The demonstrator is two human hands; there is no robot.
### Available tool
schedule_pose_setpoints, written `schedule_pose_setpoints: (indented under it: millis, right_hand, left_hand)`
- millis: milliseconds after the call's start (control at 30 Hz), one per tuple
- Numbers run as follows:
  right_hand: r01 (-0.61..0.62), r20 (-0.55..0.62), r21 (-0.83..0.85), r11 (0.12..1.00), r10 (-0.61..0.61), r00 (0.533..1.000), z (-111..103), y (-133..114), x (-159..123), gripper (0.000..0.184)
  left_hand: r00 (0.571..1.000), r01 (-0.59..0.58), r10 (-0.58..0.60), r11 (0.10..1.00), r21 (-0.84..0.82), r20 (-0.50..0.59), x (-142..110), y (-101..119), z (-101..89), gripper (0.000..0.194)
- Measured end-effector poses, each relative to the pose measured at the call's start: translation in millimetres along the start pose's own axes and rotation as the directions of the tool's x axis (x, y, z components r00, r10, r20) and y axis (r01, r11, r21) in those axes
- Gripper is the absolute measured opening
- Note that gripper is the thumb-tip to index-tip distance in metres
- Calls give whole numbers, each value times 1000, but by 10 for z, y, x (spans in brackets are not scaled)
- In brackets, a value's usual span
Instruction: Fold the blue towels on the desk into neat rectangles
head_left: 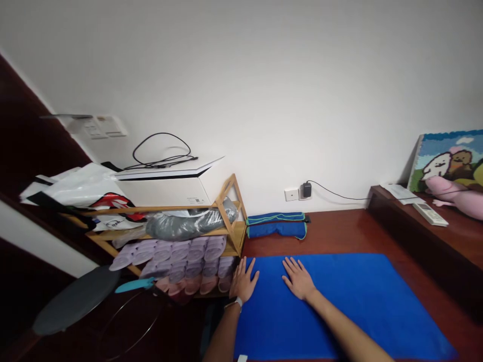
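A plain blue mat or cloth (pixel 354 301) is spread over the reddish-brown wooden tabletop (pixel 339 231). My left hand (pixel 243 281), with a watch on its wrist, lies at the mat's far left corner, fingers spread. Flat on the mat near its far edge rests my right hand (pixel 299 279), its fingers also apart. Neither hand grips anything. Beyond them, close to the wall, lies a folded blue fabric piece with green edging (pixel 277 225).
Left stands a wooden rack (pixel 234 216) holding purple and pink slippers (pixel 179 256), a plastic-wrapped bundle (pixel 188 223) and a white box (pixel 169 191) topped by a black cable (pixel 162 163). On the right, a raised shelf bears a remote control (pixel 430 214) and a pink plush toy (pixel 458 196).
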State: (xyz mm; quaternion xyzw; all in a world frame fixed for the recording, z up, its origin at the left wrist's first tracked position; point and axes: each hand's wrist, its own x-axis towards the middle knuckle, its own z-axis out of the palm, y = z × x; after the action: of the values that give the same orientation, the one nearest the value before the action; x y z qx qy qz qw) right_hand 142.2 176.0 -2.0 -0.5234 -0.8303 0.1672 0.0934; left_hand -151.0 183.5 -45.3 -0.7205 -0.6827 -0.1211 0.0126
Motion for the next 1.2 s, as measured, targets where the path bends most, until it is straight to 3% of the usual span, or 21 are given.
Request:
schedule_pose_setpoints:
  millis: [67,167,233,333,400,467,667,833,967,1067,1133,1200]
  right_hand:
    - [-50,-29,-22,999,49,998,-30,345,-121,72]
    - [-222,-87,-86,971,215,973,-207,1191,-459,72]
    - [-378,-124,-138,915,363,924,-368,1818,-752,73]
    - [-592,-176,-179,786,567,805,-572,2584,-1174,76]
    - [-655,-207,-176,735,623,754,-639,2880,-1364,77]
    - [-666,-233,-166,727,627,743,-654,3005,-1454,77]
    - [-672,-231,-153,725,635,738,-642,2966,-1422,78]
    - [-718,-161,-145,681,699,696,-773,2958,-1352,77]
    - [-737,-160,-158,658,719,676,-904,2662,-1111,71]
    - [-605,-246,-170,778,561,791,-861,2060,-804,67]
    - [-430,-205,-146,891,398,894,-726,1527,-590,67]
    - [-239,-128,-92,967,227,965,-528,986,-403,68]
  left_hand:
    - [1000,3,-3,1000,3,7,0,-1,-11,60]
    - [1000,7,-7,1000,-1,15,6,7,-35,60]
    - [1000,0,0,1000,-12,16,16,10,-46,60]
    - [1000,-2,2,1000,-22,18,35,-2,-41,61]
    - [1000,-4,4,1000,-18,9,49,-18,-25,61]
    - [1000,-13,13,1000,-9,-9,62,-36,-11,60]
    - [1000,-22,22,1000,14,-4,83,-50,-17,60]
    - [1000,-17,17,1000,3,3,79,-24,-23,60]
    - [1000,0,0,1000,-28,8,73,-25,-1,62]
    - [1000,9,-9,999,-52,8,70,-29,12,62]
    - [1000,14,-13,998,-59,13,67,-25,11,62]
    - [1000,22,-21,998,-59,21,62,-17,2,62]
